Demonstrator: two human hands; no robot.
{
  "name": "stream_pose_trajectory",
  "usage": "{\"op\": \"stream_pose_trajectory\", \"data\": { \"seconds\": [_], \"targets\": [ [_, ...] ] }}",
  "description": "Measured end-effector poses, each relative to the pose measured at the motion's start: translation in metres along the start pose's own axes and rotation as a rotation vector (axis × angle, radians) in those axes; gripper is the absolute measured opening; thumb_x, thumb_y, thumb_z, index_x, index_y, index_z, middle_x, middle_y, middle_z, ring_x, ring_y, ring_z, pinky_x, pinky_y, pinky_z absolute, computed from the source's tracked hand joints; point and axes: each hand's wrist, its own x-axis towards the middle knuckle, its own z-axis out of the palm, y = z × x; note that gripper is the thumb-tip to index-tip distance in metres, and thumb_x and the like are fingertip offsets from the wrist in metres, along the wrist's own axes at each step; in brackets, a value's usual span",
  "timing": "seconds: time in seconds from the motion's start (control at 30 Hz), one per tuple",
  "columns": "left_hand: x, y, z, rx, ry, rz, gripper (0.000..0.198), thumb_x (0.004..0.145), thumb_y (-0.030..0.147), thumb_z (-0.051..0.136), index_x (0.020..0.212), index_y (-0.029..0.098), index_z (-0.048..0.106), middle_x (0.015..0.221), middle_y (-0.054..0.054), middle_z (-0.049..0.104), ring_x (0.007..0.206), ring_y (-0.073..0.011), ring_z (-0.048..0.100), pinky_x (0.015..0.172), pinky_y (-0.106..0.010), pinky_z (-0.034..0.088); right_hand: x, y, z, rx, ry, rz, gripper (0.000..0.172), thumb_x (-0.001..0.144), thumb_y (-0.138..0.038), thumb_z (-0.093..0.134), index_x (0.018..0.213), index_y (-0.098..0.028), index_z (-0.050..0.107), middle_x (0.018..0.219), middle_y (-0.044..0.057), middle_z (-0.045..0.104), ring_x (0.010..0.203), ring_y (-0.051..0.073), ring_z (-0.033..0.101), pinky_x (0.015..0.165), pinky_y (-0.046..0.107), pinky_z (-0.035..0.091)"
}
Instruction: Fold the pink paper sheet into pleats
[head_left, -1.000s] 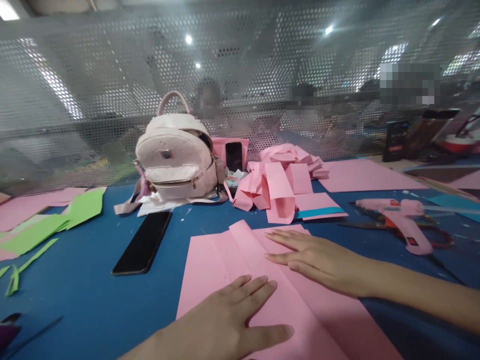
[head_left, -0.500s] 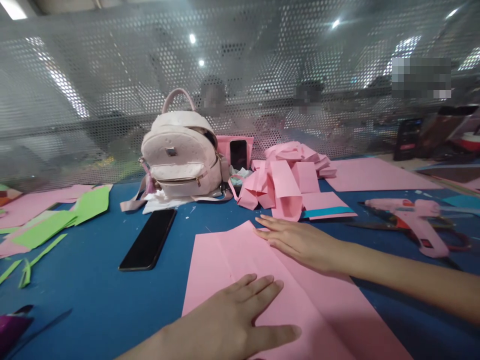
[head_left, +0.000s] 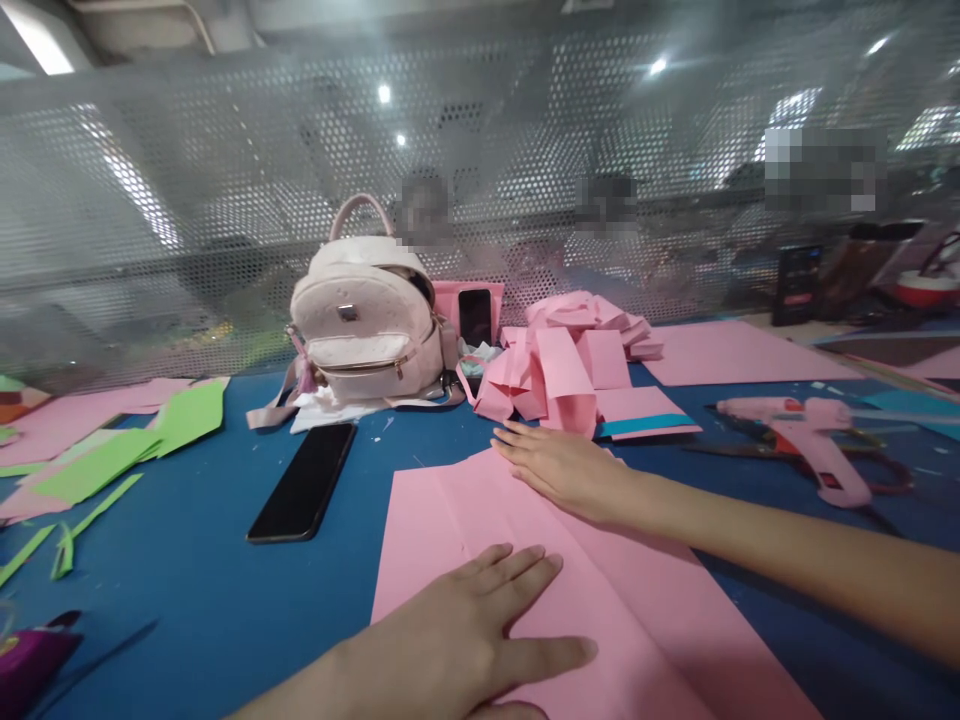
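A large pink paper sheet (head_left: 427, 530) lies on the blue table in front of me, with a fold line running down it towards the lower right. My left hand (head_left: 465, 625) rests flat on the lower part of the paper, thumb apart from the fingers. Near the sheet's far edge, my right hand (head_left: 566, 470) also lies flat, fingers stretched out to the left over the fold. Just beyond it sits a heap of folded pink paper pieces (head_left: 566, 365). Part of the sheet is hidden under both hands and by the lower frame edge.
A pink glue gun (head_left: 814, 430) lies at right beside scissors (head_left: 892, 470). A black phone (head_left: 304, 485) and a pale pink backpack (head_left: 367, 320) are left of centre. Green paper (head_left: 187, 415) lies far left. Behind stands a perforated metal screen (head_left: 262, 200).
My right hand has slid slightly left along the far end of the paper. My left hand stays in nearly the same place. The view has shifted a little.
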Motion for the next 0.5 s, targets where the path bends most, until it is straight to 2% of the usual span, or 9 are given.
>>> {"op": "stream_pose_trajectory", "data": {
  "seconds": [0.13,0.27,0.5],
  "targets": [
    [0.0,0.003,-0.002,0.001,0.014,0.002,0.055,0.101,0.05,0.043,0.152,0.03,0.037,0.162,-0.015,0.022,0.147,-0.0318,0.026,0.117,-0.05,0.033,-0.003,-0.014,-0.007,-0.004,0.003,0.002,0.045,0.104,-0.028,0.041,0.144,-0.011,0.049,0.154,0.015,0.042,0.143,0.028,0.039,0.116,0.05,0.037],
    [0.0,0.003,-0.001,0.009,0.03,0.004,0.054,0.101,0.05,0.043,0.151,0.03,0.038,0.161,-0.016,0.024,0.146,-0.0331,0.029,0.116,-0.05,0.034,-0.005,-0.027,-0.009,0.037,-0.063,-0.01,0.046,0.104,-0.028,0.042,0.148,-0.013,0.045,0.155,0.012,0.042,0.145,0.027,0.037,0.118,0.049,0.034],
    [0.0,-0.005,0.012,0.053,0.055,0.028,0.058,0.1,0.051,0.046,0.153,0.031,0.034,0.161,-0.018,0.023,0.146,-0.0337,0.028,0.117,-0.049,0.032,-0.007,-0.027,0.002,0.148,-0.063,0.032,0.05,0.104,-0.027,0.038,0.153,-0.015,0.036,0.159,0.012,0.033,0.147,0.027,0.031,0.119,0.053,0.031]
  ]
}}
